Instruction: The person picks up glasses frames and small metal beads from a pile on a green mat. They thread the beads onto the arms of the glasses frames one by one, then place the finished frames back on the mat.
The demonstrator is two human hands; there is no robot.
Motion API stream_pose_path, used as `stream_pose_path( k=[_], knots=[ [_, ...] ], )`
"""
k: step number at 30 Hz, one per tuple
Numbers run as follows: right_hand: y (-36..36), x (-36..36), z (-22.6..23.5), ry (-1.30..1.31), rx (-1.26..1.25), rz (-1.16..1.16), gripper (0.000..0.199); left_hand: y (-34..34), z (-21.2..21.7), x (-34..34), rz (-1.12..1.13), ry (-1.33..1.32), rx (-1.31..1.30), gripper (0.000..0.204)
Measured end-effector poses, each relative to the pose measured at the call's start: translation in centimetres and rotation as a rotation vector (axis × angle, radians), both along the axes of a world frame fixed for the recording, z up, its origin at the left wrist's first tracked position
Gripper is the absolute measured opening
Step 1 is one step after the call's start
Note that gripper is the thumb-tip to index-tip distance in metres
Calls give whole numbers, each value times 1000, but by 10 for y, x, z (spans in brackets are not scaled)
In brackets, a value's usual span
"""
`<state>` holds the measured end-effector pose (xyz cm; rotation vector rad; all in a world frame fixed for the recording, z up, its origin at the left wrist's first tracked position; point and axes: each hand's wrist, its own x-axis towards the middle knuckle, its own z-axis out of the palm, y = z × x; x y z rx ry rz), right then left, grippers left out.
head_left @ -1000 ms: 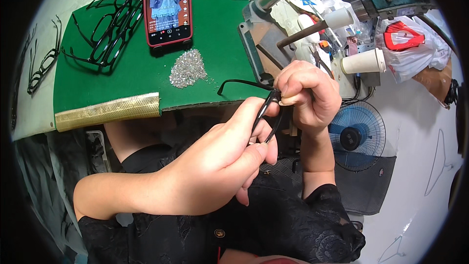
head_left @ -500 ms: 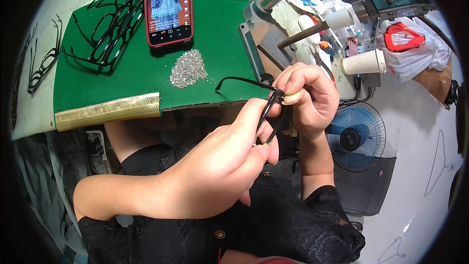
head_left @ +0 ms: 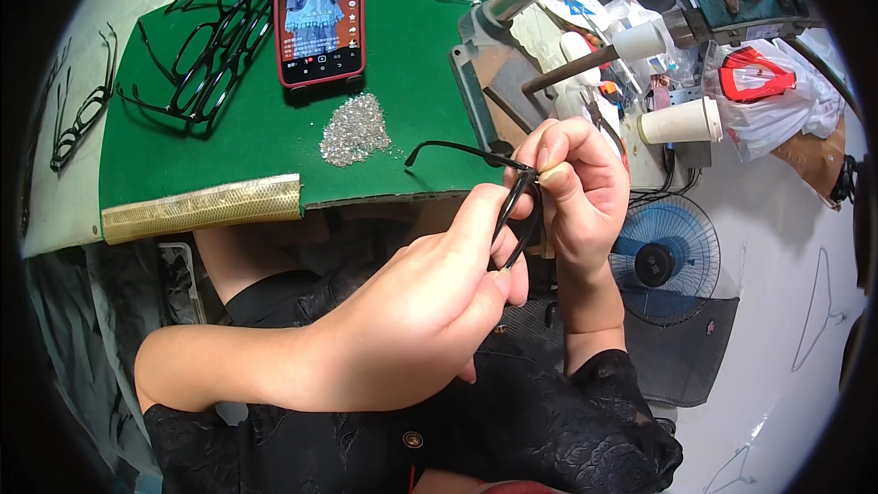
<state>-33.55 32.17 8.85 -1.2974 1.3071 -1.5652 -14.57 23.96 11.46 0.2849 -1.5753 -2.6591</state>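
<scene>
Between both hands, black eyeglass frame point(head_left: 512, 220) near-upright, temple pointing left.

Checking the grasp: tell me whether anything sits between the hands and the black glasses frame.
Nothing visible does. The left hand and right hand both pinch the black glasses frame directly with bare fingers.

In front of me a green work mat point(head_left: 416, 91), on it my red-cased phone point(head_left: 320, 14), a small heap of clear rhinestones point(head_left: 355, 129), a pile of black eyeglass frames point(head_left: 206, 55), a gold mesh strip point(head_left: 201, 208) at its near edge
</scene>
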Motion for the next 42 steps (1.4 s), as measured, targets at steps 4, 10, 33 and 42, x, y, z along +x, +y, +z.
stream_pose_path(
  k=[4,10,33,42],
  knots=[
    [-5,-1,-6,-55,-117,25,13,0,1,0,-12,33,132,43],
    [-9,-7,-4,-61,-184,81,25,-6,3,0,-60,60,250,46],
    [-12,-6,2,250,-383,-102,7,-7,5,-1,-3,79,321,44],
    [-6,-8,-4,984,-648,-326,67,-9,6,-2,3,106,385,46]
  ],
)
